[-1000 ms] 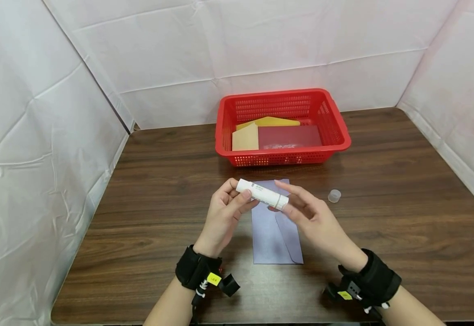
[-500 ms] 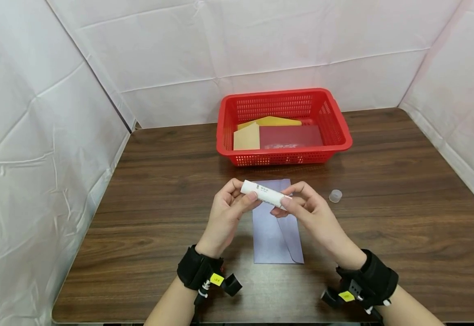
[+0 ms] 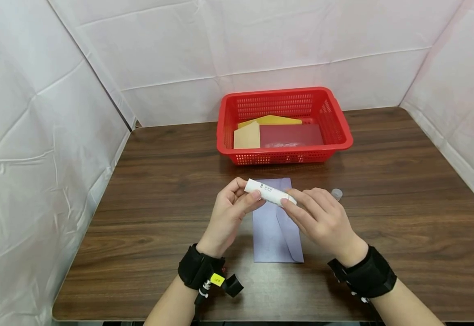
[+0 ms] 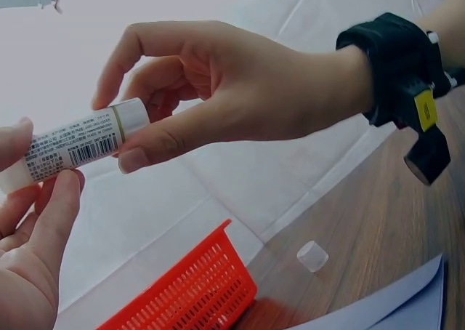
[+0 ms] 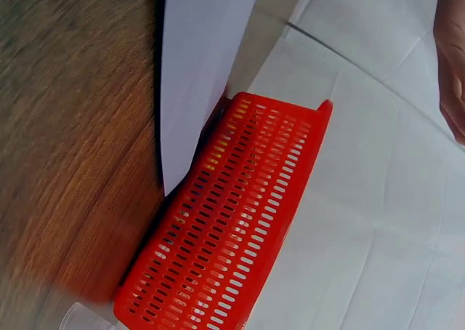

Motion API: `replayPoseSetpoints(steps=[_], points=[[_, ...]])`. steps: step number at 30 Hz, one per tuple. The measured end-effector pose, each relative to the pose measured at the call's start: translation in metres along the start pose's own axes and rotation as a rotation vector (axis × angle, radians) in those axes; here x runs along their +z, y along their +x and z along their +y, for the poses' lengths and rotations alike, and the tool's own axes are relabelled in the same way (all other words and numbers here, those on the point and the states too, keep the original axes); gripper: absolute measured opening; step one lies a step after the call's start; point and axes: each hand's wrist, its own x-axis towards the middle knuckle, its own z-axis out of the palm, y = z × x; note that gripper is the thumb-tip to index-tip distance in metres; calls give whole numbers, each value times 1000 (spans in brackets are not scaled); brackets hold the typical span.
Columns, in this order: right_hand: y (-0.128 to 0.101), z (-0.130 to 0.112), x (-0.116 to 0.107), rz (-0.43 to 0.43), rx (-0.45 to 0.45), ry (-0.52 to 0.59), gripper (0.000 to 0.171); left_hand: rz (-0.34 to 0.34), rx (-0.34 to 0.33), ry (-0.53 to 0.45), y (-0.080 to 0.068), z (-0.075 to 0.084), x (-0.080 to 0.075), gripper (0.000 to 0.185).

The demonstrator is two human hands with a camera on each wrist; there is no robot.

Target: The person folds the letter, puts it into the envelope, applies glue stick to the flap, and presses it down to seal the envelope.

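Observation:
A white glue stick is held slantwise above a lilac envelope, between both hands. My left hand grips its upper left end with thumb and fingers. At the lower right end, my right hand pinches the base, back of the hand upward. Printed text and a barcode show on the glue stick in the left wrist view, where the right thumb and forefinger lie around its end. The clear cap stands on the table just behind the right hand, partly hidden by it.
Behind the envelope stands a red basket with a yellow envelope, a cream envelope and a dark red one inside. White cloth walls border the wooden table at back and sides.
My right hand has closed on the glue stick's base and rolled over, so its back faces up. The stick has shifted slightly right with the left hand.

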Motion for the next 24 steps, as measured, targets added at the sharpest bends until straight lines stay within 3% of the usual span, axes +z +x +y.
replayPoseSetpoints(steps=[4,7,9,11,14,17,20,22,24], points=[[1,0,0,62,5,-21,9,-15,-4,-18,2,1,2,7],[-1,-3,-1,8,163,146,16,-16,-7,-41,2,1,2,6],[-2,-7,-3,-110,394,395,23,-8,0,-50,2,1,1,5],[-2,-10,-6,-220,700,713,26,0,10,-50,2,1,-1,6],[1,-11,-10,-282,1116,1069,25,3,25,-28,1,-1,-2,7],[4,-8,-11,-268,1334,1293,22,2,30,-10,1,-3,-3,9],[5,-7,-12,-263,1415,1335,22,13,23,-6,2,-4,-2,9],[5,-9,-13,-276,1371,1233,21,27,13,-9,2,-4,-1,8],[5,-11,-14,-284,1261,1050,22,38,2,-12,2,-4,-1,8]])
